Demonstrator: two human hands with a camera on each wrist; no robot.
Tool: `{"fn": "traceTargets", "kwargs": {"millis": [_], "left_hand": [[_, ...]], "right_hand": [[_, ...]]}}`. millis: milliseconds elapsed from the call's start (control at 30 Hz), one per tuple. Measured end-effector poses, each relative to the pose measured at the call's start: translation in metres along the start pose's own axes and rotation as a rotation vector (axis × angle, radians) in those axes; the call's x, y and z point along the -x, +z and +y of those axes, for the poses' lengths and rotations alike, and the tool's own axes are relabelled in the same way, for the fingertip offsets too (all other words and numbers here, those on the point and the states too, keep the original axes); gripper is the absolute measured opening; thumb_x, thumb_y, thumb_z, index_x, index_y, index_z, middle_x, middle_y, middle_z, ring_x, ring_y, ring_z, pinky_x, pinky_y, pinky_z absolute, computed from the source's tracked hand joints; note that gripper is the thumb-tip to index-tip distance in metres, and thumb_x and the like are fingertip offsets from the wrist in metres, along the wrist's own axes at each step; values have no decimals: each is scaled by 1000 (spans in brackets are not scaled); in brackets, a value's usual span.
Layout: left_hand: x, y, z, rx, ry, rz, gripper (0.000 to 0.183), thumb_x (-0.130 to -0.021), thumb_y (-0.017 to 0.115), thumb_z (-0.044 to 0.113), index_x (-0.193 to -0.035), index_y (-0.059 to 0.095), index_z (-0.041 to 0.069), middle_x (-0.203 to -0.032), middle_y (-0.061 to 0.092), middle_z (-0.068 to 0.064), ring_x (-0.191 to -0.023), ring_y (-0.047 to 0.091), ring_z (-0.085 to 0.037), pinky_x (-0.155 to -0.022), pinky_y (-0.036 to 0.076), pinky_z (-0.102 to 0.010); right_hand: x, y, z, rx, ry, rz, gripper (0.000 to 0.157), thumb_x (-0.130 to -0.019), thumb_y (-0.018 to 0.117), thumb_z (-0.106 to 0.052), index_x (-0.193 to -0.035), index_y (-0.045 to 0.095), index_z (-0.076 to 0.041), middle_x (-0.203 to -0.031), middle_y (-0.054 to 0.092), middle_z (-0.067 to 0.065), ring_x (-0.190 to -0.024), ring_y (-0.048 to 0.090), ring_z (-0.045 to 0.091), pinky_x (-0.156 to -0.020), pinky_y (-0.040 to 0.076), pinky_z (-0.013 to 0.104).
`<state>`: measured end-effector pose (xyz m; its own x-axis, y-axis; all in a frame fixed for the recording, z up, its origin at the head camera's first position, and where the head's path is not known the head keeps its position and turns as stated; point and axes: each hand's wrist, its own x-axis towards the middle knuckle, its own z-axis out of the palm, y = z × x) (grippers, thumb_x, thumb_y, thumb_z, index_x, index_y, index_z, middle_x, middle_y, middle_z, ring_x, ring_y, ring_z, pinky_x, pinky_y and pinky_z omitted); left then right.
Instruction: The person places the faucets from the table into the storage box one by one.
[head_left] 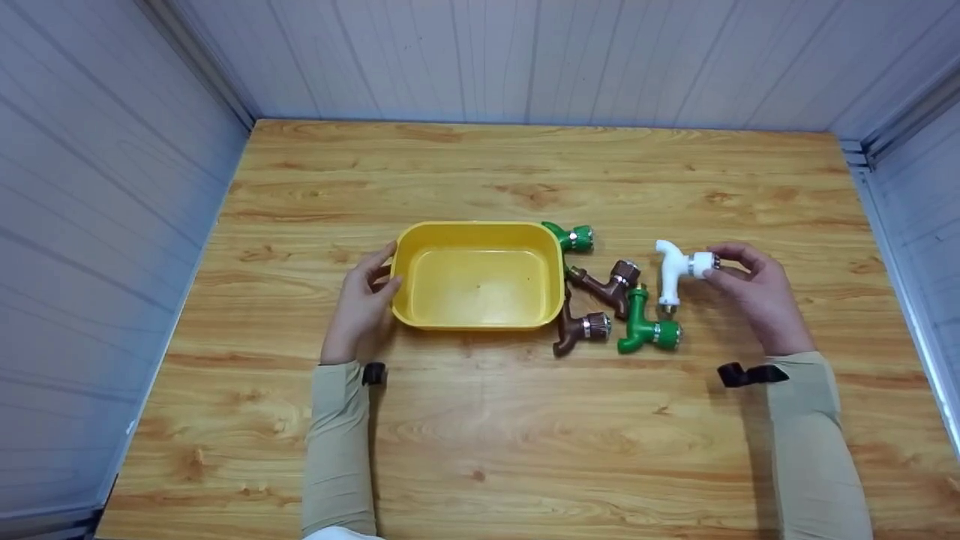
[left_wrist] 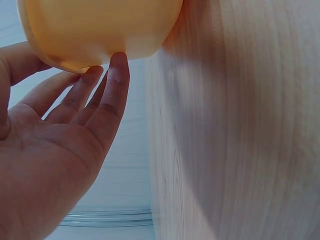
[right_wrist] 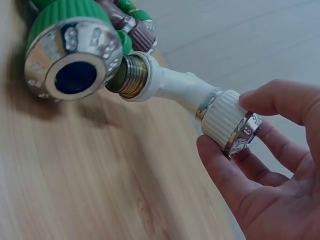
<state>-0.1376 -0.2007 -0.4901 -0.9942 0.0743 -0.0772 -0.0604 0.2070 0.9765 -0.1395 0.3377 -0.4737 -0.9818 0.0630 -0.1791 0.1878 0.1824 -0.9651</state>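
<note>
White tap (head_left: 673,274) should be light, stiff plastic, smooth on the body; the ribbed knob (right_wrist: 220,120) looks the best grip. That's where my right hand (head_left: 761,292) has it: thumb and fingertips pinching the knob, body extending left of them, brass thread (right_wrist: 134,77) beside the green tap (head_left: 637,322). Left hand (head_left: 364,304): fingers spread, fairly straight, touching the left end of the yellow tub (head_left: 478,285).
</note>
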Motion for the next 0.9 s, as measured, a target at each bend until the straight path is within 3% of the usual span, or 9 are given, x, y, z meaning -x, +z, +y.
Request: {"fn": "traceTargets", "kwargs": {"millis": [100, 300, 367, 600, 733, 900], "left_hand": [[0, 0, -2, -1, -9, 8, 53, -94, 55, -2, -144, 42, 7, -143, 41, -10, -123, 45, -29, -102, 38, -40], [6, 1, 15, -2, 102, -13, 51, -91, 54, -12, -139, 39, -9, -142, 38, -27, -120, 45, -47, -100, 37, -51], [8, 1, 19, 4, 103, -17, 51, -90, 53, -13, -139, 38, -11, -141, 37, -29, -120, 44, -48, -101, 37, -52], [1, 0, 3, 10, 17, -3, 52, -93, 54, -6, -143, 41, 2, -144, 41, -15, -123, 45, -35, -101, 38, -43], [-2, 0, -5, -21, 37, 0, 52, -94, 54, -5, -143, 42, 3, -144, 41, -13, -122, 47, -33, -101, 38, -42], [-2, 0, -4, -22, 33, 5, 52, -93, 55, -5, -143, 42, 4, -144, 41, -11, -122, 47, -32, -101, 39, -41]], "right_hand": [[2, 1, -5, -80, -13, -13, 50, -84, 73, -8, -128, 52, 6, -123, 51, 10, -104, 59, 15, -83, 51, 21], [6, 5, -14, -163, -16, -39, 50, -84, 72, -5, -128, 51, 6, -124, 53, 14, -106, 60, 17, -85, 51, 26], [8, 8, -17, -160, -12, -44, 50, -84, 73, -6, -128, 51, 5, -125, 52, 14, -107, 59, 18, -86, 51, 27], [14, 18, -31, -158, -26, -62, 48, -84, 73, -7, -126, 53, 3, -126, 51, 12, -110, 56, 20, -85, 51, 25], [18, 26, -39, -154, -33, -74, 47, -84, 73, -7, -125, 54, 3, -125, 51, 13, -109, 57, 20, -84, 51, 24], [22, 39, -47, -168, -55, -94, 44, -83, 73, -4, -123, 55, 3, -123, 52, 14, -106, 59, 21, -84, 51, 25]]}}
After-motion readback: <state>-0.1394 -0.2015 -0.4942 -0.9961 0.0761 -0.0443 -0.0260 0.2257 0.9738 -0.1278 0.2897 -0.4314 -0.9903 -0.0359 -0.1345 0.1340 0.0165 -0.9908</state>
